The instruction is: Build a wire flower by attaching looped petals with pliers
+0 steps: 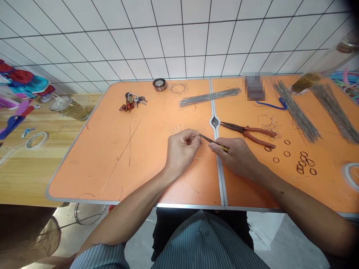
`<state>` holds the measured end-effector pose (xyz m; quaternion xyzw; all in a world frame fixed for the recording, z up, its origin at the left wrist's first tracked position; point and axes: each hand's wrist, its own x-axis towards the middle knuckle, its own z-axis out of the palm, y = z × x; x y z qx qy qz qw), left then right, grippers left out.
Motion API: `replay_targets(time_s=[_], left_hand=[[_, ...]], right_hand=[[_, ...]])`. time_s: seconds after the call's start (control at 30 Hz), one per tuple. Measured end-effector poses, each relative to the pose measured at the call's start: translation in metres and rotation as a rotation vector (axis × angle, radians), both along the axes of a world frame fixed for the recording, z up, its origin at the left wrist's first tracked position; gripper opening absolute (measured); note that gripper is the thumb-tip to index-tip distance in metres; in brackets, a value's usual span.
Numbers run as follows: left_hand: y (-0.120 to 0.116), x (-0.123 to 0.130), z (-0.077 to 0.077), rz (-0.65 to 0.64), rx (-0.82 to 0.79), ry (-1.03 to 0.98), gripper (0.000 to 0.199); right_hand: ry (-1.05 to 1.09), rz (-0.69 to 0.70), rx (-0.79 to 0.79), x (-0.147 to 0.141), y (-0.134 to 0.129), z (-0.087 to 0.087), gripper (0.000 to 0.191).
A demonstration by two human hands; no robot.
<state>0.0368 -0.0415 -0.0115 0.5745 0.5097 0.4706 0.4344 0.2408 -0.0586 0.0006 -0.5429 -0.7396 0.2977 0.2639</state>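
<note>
My left hand [183,149] is closed in a pinch near the middle of the orange table, on a piece of thin wire shaped into loops [177,129] that fan out behind its fingers. My right hand [238,155] grips a slim, dark, pointed tool with a yellow end [209,139]. The tool's tip reaches the left fingertips, where the fingers hide the exact contact. Beyond the right hand lie long-nose pliers [246,130] with reddish-brown handles, jaws toward the table's centre seam.
A bundle of straight wires [210,97] lies behind the hands, with more wire bundles [298,112] at right. Small dark rings [303,162] are scattered there near a tilted bottle [314,76]. A tape roll [159,84] and keys [136,100] are at back left.
</note>
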Motion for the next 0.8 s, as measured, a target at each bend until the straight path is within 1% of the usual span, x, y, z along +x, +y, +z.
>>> replay_targets(time_s=[0.1,0.27,0.4,0.53,0.67,0.8], left_hand=[[0.001,0.0,0.002,-0.017,-0.026,-0.062,0.014],[0.007,-0.003,0.004,-0.07,-0.192,-0.225,0.018],[0.014,-0.005,0.004,-0.083,-0.233,-0.339,0.019],[0.016,-0.006,0.008,-0.111,-0.319,-0.464,0.021],[0.014,-0.006,0.012,-0.122,-0.366,-0.49,0.02],[0.013,-0.006,0.009,-0.111,-0.309,-0.42,0.019]], right_hand=[[-0.012,-0.007,0.023,0.001,0.002,-0.002,0.049],[-0.011,-0.013,0.06,0.002,0.005,-0.003,0.046],[-0.014,0.011,0.059,0.003,0.008,-0.003,0.045],[0.001,-0.006,0.045,0.007,0.01,-0.005,0.046],[-0.006,-0.018,0.038,0.009,0.011,-0.005,0.046],[-0.02,-0.022,0.036,0.008,0.011,-0.005,0.046]])
